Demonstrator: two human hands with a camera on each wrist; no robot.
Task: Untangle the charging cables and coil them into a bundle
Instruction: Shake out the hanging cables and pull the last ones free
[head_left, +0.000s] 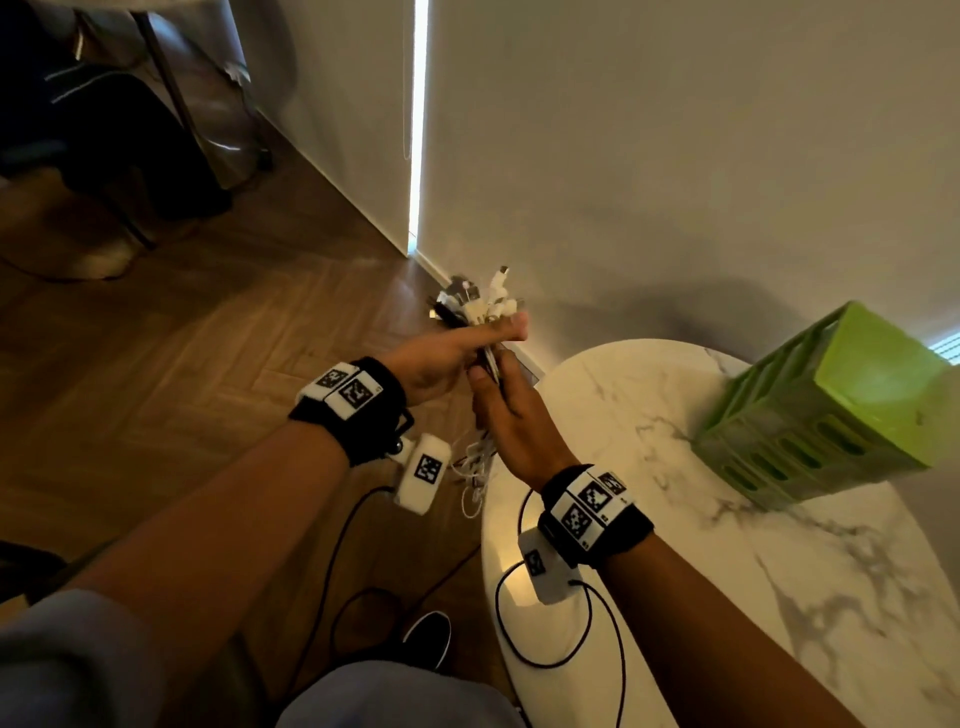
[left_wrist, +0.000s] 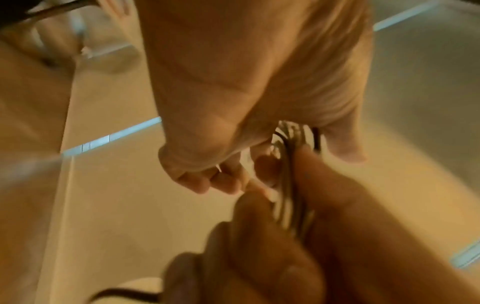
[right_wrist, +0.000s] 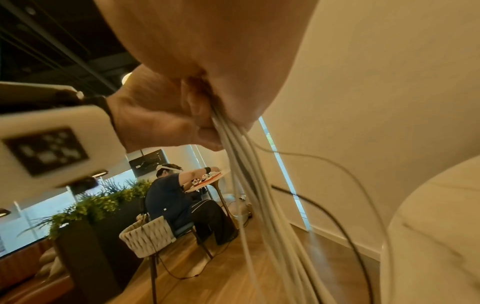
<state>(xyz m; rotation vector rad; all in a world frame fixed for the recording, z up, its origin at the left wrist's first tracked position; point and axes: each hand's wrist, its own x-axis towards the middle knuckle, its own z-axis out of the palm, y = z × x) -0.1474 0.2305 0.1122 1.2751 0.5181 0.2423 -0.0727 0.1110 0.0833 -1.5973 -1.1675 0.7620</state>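
Mostly untangled: left hand (head_left: 441, 364) and right hand (head_left: 511, 415) both grip the cables (head_left: 480, 306) mid-air beside the table (head_left: 675, 519), plugs gathered up top; strands hang loose, coiling not done.

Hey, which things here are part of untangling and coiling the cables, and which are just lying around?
Part of the job:
- charging cables, plug ends gathered at the top
- left hand, holding the cables just below the plugs
- right hand, gripping the strands lower down

Just lying about:
- green crate
- marble table
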